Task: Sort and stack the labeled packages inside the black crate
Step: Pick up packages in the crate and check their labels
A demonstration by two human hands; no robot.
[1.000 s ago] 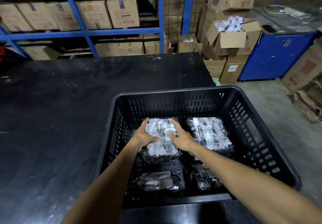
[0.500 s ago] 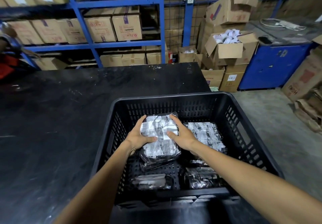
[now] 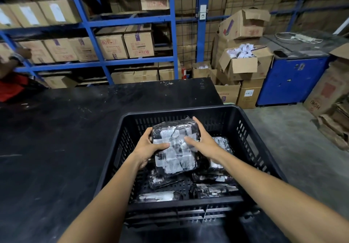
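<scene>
A black slotted crate (image 3: 251,133) stands on the black table (image 3: 56,148) in front of me. I hold a stack of black-wrapped packages with white labels (image 3: 175,148) raised inside the crate, tilted toward me. My left hand (image 3: 147,148) grips its left side and my right hand (image 3: 204,142) grips its right side. Another labeled package (image 3: 222,144) lies behind my right wrist. More packages (image 3: 213,190) lie on the crate floor near the front wall.
Blue shelving (image 3: 132,61) with cardboard boxes stands behind the table. An open box of white rolls (image 3: 243,61) and a blue cabinet (image 3: 290,80) stand at the right. A person in red (image 3: 11,84) is at the far left edge.
Both hands have lifted the labeled stack up off the crate floor and tilted it toward me. The camera has tipped upward, showing more of the shelving.
</scene>
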